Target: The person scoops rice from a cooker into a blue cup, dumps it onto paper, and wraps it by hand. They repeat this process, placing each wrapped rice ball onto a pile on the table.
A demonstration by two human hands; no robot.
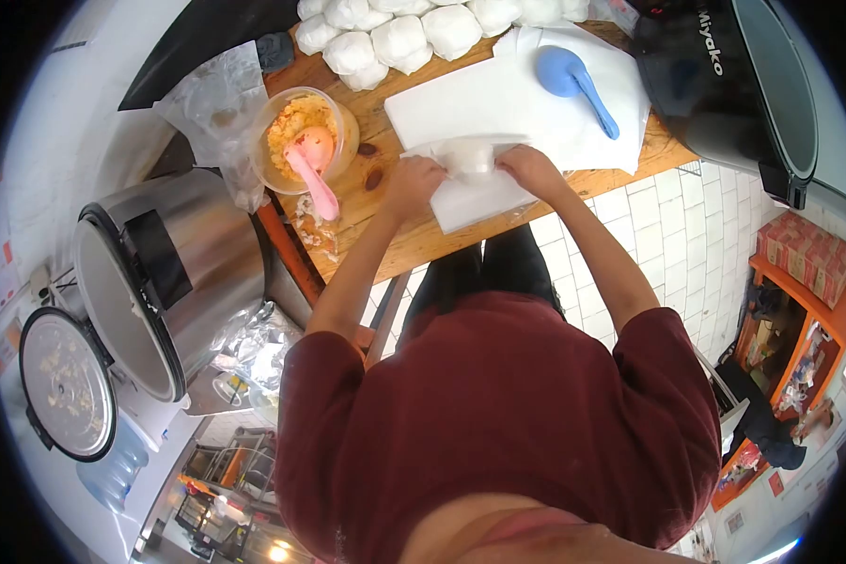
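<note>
A sheet of white paper (477,202) lies at the table's front edge with a pale, whitish lump (470,162) on it. My left hand (417,181) is closed on the paper's left side, and my right hand (528,169) grips its right side. Behind them is a stack of white paper (461,101), on which a blue scoop (561,72) rests. To the left stands a clear tub (350,132) of orange-yellow food (301,120) with a pink spoon (320,188) in it. White wrapped bundles (427,39) are piled at the back.
An open silver cooker (197,273) stands at the left, its lid (69,383) hanging open. A black Miyako cooker (714,85) is at the back right. A plastic bag (218,103) lies beside the tub. Another person (766,418) is at the far right near orange shelves (832,320).
</note>
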